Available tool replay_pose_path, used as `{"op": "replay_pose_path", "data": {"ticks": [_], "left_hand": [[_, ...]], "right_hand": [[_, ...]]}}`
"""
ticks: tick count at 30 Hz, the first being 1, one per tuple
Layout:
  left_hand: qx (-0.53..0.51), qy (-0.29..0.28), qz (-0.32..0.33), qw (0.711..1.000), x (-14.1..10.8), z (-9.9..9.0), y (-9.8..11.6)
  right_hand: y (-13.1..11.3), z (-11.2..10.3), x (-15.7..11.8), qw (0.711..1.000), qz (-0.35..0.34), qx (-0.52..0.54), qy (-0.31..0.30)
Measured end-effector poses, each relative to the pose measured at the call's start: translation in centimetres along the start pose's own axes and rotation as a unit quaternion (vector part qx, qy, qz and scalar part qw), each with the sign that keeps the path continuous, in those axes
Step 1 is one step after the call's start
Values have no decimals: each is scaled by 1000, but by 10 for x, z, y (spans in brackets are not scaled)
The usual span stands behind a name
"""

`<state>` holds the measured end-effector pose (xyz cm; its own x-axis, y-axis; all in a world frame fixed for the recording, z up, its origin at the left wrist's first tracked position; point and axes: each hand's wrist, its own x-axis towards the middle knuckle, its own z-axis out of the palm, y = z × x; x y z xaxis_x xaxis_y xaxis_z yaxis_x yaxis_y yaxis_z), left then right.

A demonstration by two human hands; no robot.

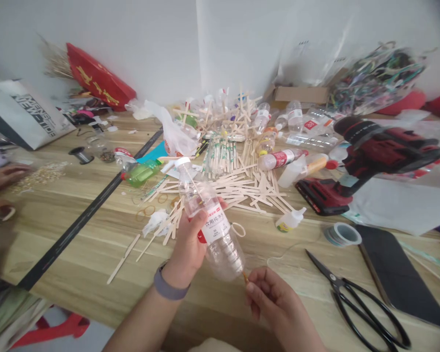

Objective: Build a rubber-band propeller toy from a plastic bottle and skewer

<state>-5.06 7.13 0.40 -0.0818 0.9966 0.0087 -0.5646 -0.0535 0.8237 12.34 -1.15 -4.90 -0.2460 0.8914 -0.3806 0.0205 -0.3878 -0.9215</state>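
The left hand (194,242) is holding the bottle (220,259) aslant over the counter (80,264); its grip is wrapping around the body, near the label (215,227). The right hand (269,296) is pinching a small amber piece (245,277) at the base. Whether this piece is entering the plastic or only touching it, I cannot tell.

The white cap (182,162) is sitting on the neck, so that end is looking complete. Something thin is running inside below it, too blurred to name. The base end, in my judgement, is only now being worked on and is not yet looking finished.

Behind the bottle, many sticks (238,193) are lying loose, and a red-labelled bottle (280,159) is lying apart from the held one. The scissors (342,293) and the drill (352,166) are resting at the right, with neither hand using them.
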Motion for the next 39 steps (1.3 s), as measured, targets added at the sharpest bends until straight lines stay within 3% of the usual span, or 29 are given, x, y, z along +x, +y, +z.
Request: {"op": "replay_pose_path", "data": {"ticks": [4,8,14,21,29,35,39], "left_hand": [[-9,11,-5,1000,0,1,1],[-10,22,-4,1000,0,1,1],[-21,30,-2,999,0,3,0],[-15,41,1,999,1,2,1],[-6,58,-5,998,0,4,1],[-15,59,-22,998,0,5,3],[-27,63,-33,997,-1,5,4]], "right_hand": [[-3,5,-3,999,-11,-33,5],[-1,6,-6,999,-2,-2,33],[1,2,-6,1000,11,-17,14],[6,6,-8,999,26,38,18],[9,0,-5,999,27,-36,-1],[7,9,-8,998,17,23,49],[9,7,-6,999,32,-3,-2]]}}
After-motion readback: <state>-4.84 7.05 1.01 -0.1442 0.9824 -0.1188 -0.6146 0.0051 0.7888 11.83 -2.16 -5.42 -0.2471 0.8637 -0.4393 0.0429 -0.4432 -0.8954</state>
